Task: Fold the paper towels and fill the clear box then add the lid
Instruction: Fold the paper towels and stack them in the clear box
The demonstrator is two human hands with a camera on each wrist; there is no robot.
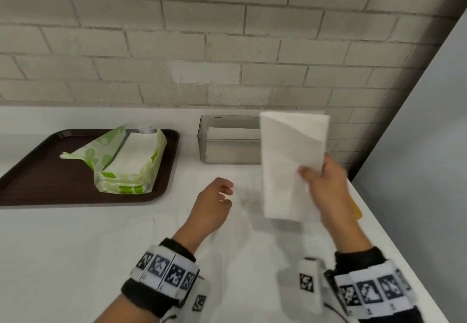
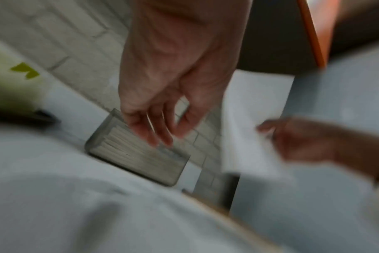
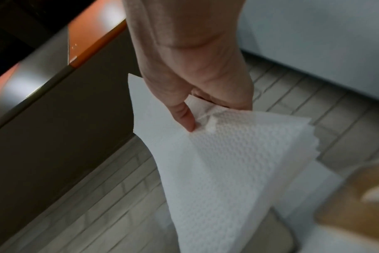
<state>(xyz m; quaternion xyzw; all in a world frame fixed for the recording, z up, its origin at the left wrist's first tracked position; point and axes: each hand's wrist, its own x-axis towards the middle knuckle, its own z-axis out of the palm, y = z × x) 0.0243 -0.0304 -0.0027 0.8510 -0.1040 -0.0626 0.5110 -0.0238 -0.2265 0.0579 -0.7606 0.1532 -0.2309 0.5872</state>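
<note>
My right hand (image 1: 319, 178) pinches a folded white paper towel (image 1: 290, 161) and holds it upright in the air, just in front of the clear box's right end. In the right wrist view the towel (image 3: 223, 162) hangs from thumb and fingers (image 3: 184, 116). The clear box (image 1: 227, 141) stands by the brick wall with folded towels stacked inside. It shows again as the clear box (image 2: 136, 154) in the left wrist view. My left hand (image 1: 219, 194) hovers over the counter left of the towel, fingers loosely curled and holding nothing. A wooden lid (image 1: 356, 211) lies partly hidden behind my right hand.
A dark brown tray (image 1: 32, 186) at the left carries an opened green-and-white pack of paper towels (image 1: 123, 161). The white counter (image 1: 75, 259) ends at a diagonal edge on the right. The brick wall (image 1: 177, 45) runs directly behind the box.
</note>
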